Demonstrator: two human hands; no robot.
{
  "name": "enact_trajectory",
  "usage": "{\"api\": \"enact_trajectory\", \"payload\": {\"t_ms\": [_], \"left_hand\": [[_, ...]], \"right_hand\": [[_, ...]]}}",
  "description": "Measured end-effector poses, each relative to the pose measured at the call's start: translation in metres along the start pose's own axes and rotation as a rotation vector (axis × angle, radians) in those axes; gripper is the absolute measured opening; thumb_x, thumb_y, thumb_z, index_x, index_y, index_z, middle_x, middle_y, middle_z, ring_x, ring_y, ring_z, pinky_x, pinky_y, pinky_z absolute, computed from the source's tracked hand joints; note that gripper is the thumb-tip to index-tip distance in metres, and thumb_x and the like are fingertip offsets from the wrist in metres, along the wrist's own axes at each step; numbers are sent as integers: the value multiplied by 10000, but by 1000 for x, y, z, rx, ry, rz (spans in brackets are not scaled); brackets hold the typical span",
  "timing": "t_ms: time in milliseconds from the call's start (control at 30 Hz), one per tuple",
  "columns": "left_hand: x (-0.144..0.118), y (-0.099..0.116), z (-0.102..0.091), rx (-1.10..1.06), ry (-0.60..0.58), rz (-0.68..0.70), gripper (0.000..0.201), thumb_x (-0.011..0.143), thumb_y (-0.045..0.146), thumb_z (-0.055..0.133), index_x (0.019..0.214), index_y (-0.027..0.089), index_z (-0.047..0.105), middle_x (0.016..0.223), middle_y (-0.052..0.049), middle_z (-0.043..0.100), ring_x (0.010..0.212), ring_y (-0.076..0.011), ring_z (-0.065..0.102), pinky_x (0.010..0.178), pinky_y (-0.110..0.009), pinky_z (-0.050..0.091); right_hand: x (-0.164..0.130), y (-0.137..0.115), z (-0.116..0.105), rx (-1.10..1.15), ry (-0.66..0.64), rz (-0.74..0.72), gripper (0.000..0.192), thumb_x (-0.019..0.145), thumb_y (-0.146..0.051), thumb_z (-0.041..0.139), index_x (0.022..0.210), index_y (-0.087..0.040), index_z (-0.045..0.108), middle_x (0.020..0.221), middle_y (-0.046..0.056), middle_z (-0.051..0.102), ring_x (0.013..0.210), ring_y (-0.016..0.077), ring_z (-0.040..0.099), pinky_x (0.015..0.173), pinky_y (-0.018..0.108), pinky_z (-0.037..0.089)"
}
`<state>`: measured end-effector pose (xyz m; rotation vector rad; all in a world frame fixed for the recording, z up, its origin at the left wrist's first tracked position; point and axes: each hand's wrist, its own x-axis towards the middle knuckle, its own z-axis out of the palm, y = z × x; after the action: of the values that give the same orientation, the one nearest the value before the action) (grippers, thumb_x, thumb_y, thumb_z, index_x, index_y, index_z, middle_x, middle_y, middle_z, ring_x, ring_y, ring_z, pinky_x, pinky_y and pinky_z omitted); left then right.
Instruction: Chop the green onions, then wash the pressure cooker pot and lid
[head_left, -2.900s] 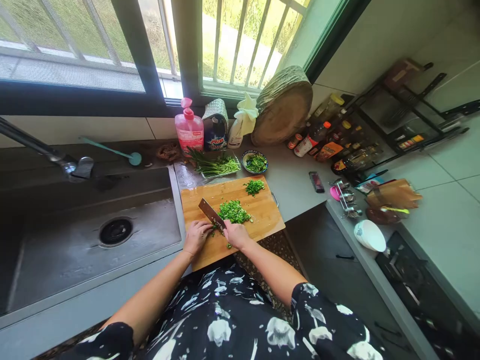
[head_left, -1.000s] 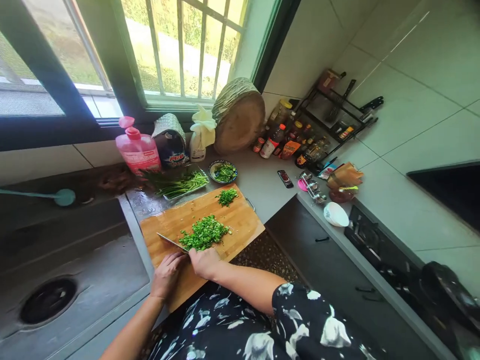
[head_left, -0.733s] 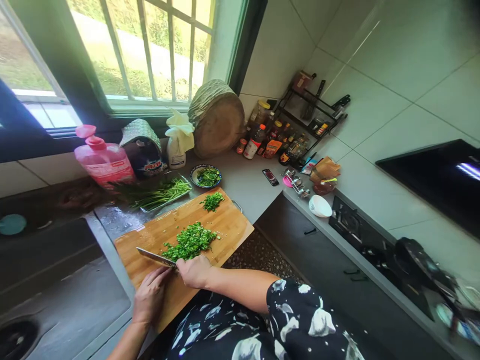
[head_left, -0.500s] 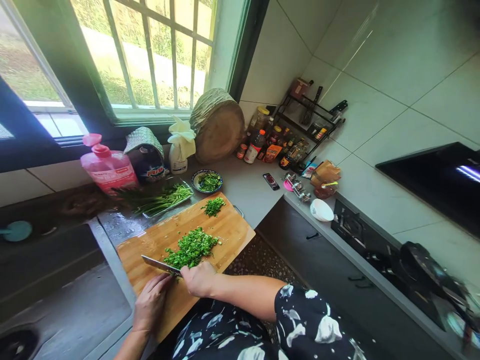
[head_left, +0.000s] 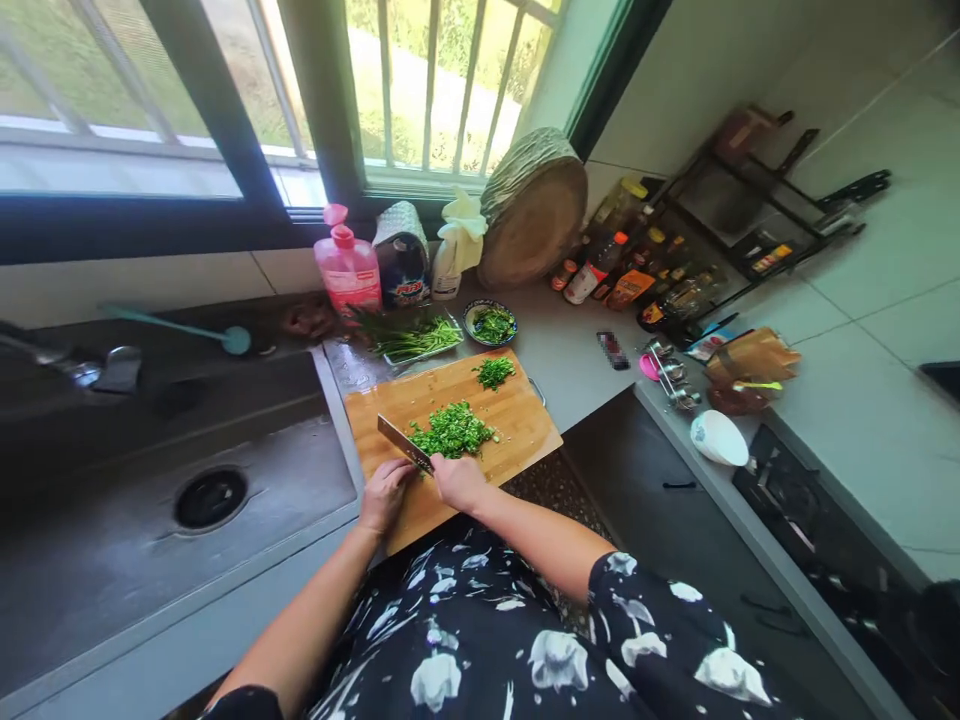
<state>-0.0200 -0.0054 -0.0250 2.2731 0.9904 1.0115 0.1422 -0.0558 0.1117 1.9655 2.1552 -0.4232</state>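
My right hand grips the handle of a kitchen knife, its wide blade pointing up and left over the wooden cutting board. Close against the blade's near side, my left hand rests at the board's lower left with its fingers curled together; whatever lies under them is hidden. Beyond the knife is a heap of chopped green herbs. A smaller green pile sits near the board's far corner. Long green stalks lie in a clear tray behind the board, beside a patterned bowl holding more greens.
A sink with a drain lies to the left. Along the window stand a pink soap bottle, a spray bottle and a round wooden block. Sauce bottles, a phone and a white bowl are rightward.
The camera view has swung left, so more of the sink shows and everything sits farther right. Both hands and the knife keep about the same place on the board.
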Motion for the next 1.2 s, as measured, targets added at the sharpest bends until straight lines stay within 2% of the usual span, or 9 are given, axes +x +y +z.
{"api": "enact_trajectory", "payload": {"t_ms": [133,333,600,867,1033,1200], "left_hand": [[-1,-1,2,4,14,2,284,907,332,438,851,208,688,885,-70,690,821,-196,640,740,-349,544],[-3,-3,4,4,40,35,275,913,284,430,872,201,689,898,-82,687,838,-197,633,750,-348,538],[-7,-8,8,-8,53,35,239,907,269,454,872,201,681,892,-72,679,840,-194,626,751,-356,540],[-7,-10,9,-26,66,49,231,907,269,453,877,216,676,896,-57,666,836,-182,617,723,-341,534],[-8,-10,8,-42,54,19,216,901,269,464,891,212,673,888,-64,656,845,-196,600,756,-371,521],[-3,-5,6,-54,43,14,219,900,259,464,859,200,671,861,-80,662,828,-205,603,744,-382,523]], "right_hand": [[-4,-1,1,-13,-17,-12,166,880,-207,410,1018,-147,479,787,97,696,727,238,689,630,313,527],[13,-12,12,-7,-2,-9,197,899,-161,340,1042,-139,474,843,118,696,775,239,689,639,316,525],[4,-1,-5,-28,-29,-8,193,895,-260,403,1040,-156,478,801,96,696,743,251,688,632,330,521],[16,-7,14,0,-15,-17,198,908,-240,368,1051,-147,469,844,103,698,770,242,688,634,319,520],[9,-2,1,20,-25,22,213,921,-264,352,1070,-157,460,840,102,696,775,223,683,674,312,510],[4,-1,-7,-15,-53,-2,198,908,-259,392,1059,-153,464,844,112,690,778,229,682,664,307,506]]}}
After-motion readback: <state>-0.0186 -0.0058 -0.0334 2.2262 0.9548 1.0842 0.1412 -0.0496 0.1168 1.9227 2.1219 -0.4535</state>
